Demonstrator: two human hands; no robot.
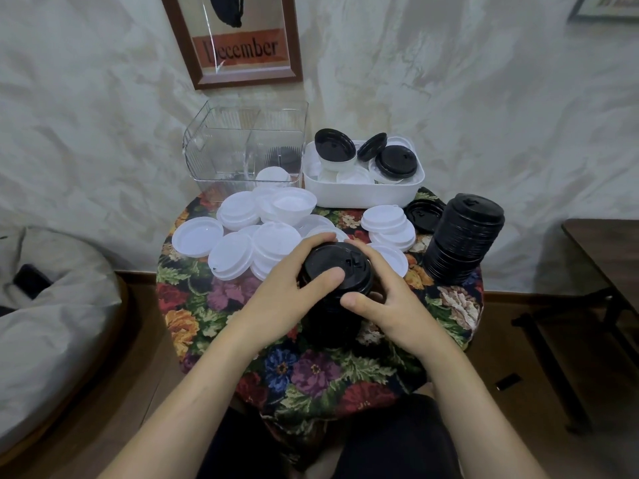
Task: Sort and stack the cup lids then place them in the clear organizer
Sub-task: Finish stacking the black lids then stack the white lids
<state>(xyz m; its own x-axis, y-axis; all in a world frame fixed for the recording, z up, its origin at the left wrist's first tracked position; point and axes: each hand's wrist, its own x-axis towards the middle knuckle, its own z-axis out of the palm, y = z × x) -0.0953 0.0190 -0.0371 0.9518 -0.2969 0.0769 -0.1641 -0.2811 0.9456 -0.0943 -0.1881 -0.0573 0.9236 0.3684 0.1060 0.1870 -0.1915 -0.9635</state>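
Many white lids (249, 233) lie heaped and overlapping on the left half of the counter (311, 371). Behind them, by the wall, stands the organizer (242, 143), clear and divided. At centre, the left hand (294, 288) grips the black stack (333, 271), thumb on the top lid and fingers curled over the far rim. The stack stands on the counter. The right hand (383, 299) clamps its other side, thumb on the near edge. Just beside the organizer, the bin (363, 191) holds mixed black and white lids. At far right, a tall stack (463, 240) of black lids leans slightly.
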